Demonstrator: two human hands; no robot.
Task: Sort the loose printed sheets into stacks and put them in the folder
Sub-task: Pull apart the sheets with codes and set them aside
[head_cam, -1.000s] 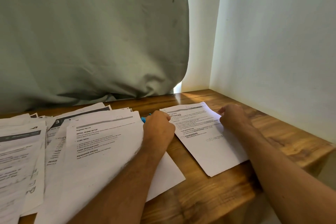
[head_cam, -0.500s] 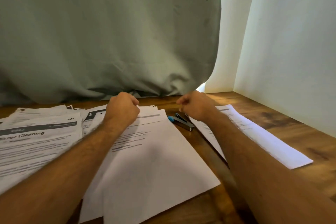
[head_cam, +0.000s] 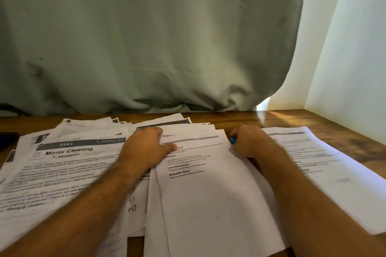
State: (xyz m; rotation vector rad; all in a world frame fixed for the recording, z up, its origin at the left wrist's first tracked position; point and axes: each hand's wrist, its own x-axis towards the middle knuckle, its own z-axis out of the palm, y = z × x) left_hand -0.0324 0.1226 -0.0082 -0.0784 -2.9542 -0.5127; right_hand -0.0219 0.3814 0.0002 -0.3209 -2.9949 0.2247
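Sorting goes best if the left hand (head_cam: 146,148), curled on the loose printed sheets (head_cam: 69,165) beneath it, pins them while the right hand (head_cam: 249,142), gripping a blue-tipped stapler (head_cam: 232,140), stays off the separate sheet (head_cam: 325,162) beside it.

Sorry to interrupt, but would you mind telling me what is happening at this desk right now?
A person is sorting printed sheets on a wooden table. The left hand rests on the top sheet of the middle pile, thumb stretched across it. The right hand is curled over a stapler with a blue end, which is mostly hidden. A Mirror Cleaning sheet lies at left and another sheet at right. No folder is visible.
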